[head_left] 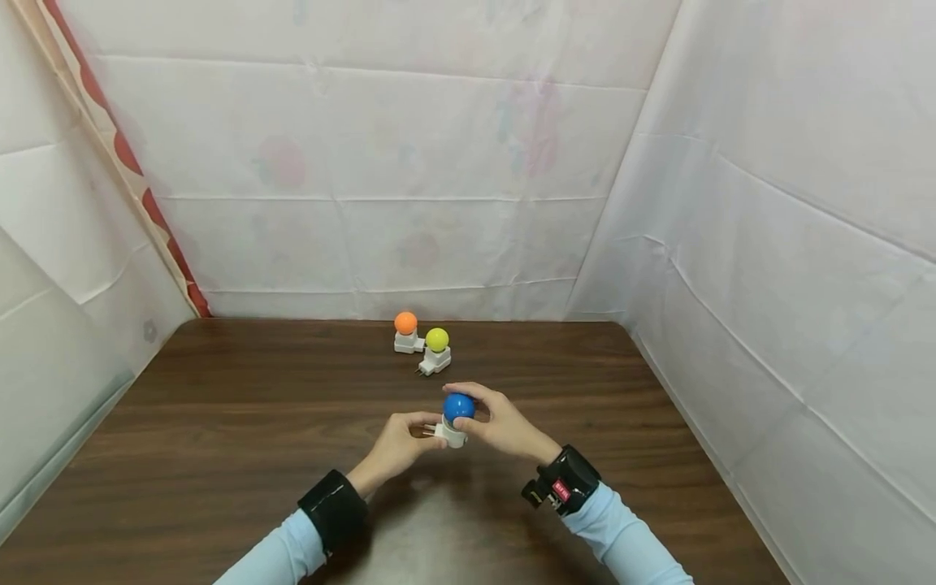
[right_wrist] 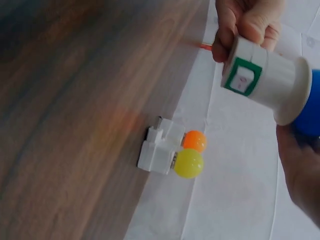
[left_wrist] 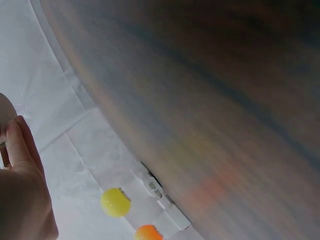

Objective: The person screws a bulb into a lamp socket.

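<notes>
Close over the table's middle, a blue bulb (head_left: 458, 405) sits in a white plug-in lamp holder (head_left: 450, 437). My left hand (head_left: 398, 443) pinches the holder by its plug side, where metal prongs show. From the right, my right hand (head_left: 506, 423) grips the bulb between thumb and fingers. The right wrist view shows a rocker switch (right_wrist: 243, 79) with a green surround on the holder, and the blue bulb at the frame's edge. In the left wrist view, only part of my left hand (left_wrist: 27, 185) appears at the left edge.
Farther back stand two more white holders, one with an orange bulb (head_left: 405, 323), the other with a yellow bulb (head_left: 437, 340). The dark wooden table (head_left: 256, 406) meets white sheeting (head_left: 366, 162) behind, with more sheeting at both sides.
</notes>
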`<state>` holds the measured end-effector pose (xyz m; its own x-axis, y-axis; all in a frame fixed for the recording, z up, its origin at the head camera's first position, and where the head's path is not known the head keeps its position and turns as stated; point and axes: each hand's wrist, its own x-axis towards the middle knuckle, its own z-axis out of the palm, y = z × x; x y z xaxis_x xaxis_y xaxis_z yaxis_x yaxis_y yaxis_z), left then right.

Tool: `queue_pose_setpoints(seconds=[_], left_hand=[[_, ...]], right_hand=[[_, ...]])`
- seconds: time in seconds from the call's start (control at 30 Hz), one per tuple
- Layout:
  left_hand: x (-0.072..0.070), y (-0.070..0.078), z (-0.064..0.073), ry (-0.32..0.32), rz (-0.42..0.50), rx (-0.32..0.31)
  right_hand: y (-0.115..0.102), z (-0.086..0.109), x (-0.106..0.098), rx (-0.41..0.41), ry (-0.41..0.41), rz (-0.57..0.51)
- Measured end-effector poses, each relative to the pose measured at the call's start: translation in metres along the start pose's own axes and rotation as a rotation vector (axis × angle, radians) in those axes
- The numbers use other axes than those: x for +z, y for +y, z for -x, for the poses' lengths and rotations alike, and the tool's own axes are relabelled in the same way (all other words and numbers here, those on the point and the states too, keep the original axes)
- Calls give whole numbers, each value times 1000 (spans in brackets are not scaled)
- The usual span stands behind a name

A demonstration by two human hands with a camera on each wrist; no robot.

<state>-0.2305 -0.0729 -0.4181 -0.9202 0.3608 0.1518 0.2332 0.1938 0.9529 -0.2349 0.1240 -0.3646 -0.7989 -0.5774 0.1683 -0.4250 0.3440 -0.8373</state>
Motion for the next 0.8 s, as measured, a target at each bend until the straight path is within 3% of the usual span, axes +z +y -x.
queue_pose_setpoints(seconds=[0.13,0.23,0.5,0.8], left_hand=[[-1,-1,1,-2,13,-5],[-3,0,1,3,4,-5],[-7,5,-2,35,-22,-33],[-8,8,-3,77,-16,-42]], right_hand=[[-6,-1,-5,-23,-96,-42],[-7,-2,-5,-33,-96,-36],[-11,-7,-7,5,-39,-20],[-10,-9,-1,35,97,-2]])
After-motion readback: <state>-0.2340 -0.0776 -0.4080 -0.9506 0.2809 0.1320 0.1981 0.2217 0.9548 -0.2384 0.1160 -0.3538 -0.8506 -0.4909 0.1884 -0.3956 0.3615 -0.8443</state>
